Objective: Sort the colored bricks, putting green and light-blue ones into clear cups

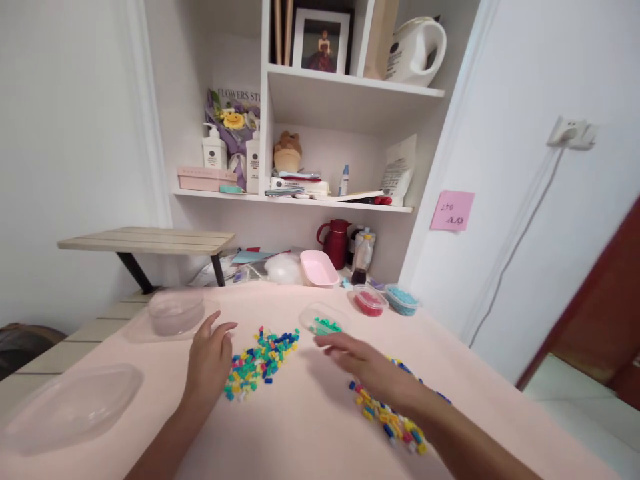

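Loosely spread, your left hand (207,360) is just beside the mixed pile (263,360) of coloured pieces on the pink tabletop (300,433), thumb and fingers apart with nothing seen between them. Your right hand (367,370) stretches near the clear tub (313,311) of green pieces (327,326), a second pile (393,423) partly hidden by your forearm (460,437), and whether its fingertips pinch anything I cannot tell. Those small pieces look light, stiff and apt to skitter, so grip one across its sides between thumb and forefinger.
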A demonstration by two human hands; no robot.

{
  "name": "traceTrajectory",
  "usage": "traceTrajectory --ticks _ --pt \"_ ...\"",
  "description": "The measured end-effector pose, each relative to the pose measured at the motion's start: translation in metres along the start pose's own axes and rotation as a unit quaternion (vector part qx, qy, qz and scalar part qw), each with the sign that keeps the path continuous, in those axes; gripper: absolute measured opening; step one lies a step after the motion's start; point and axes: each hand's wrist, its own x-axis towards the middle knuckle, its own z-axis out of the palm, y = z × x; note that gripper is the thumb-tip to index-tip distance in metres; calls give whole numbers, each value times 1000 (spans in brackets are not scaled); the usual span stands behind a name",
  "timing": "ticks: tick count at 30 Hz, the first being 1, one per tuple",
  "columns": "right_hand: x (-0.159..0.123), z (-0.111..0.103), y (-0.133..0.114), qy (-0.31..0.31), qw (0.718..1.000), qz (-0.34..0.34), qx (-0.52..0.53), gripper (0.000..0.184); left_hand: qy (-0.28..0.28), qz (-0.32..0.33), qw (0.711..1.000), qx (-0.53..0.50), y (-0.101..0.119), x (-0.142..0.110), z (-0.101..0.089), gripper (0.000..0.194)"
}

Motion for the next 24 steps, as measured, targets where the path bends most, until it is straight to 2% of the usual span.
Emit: traceTrajectory --ticks 2,5,8,11,16,20,22,24 --pt "24 30 -9 -43 996 -26 -75 57 12 -7 1000 10 -10 -2 2 40" --pt "59 59 -4 -9 987 -20 -162 63 12 -8 1000 17 -22 -5 2 41" --pt "88 75 9 8 980 13 -197 62 -24 -5 1000 4 -27 -5 6 42" --pt "103 84 18 6 975 18 -222 56 -68 13 997 -26 -25 -5 11 43" --pt "95 92 20 -11 971 -75 -227 43 -173 86 979 -63 -16 -11 15 42" --pt "76 88 19 -45 973 -170 -146 35 -247 115 962 -33 -11 -17 17 43" --pt "69 83 22 -18 982 -166 -88 34 -247 108 963 -19 -12 -19 19 44" --pt "66 77 28 36 988 -137 -56 35 -238 100 966 -17 -14 -20 22 46"
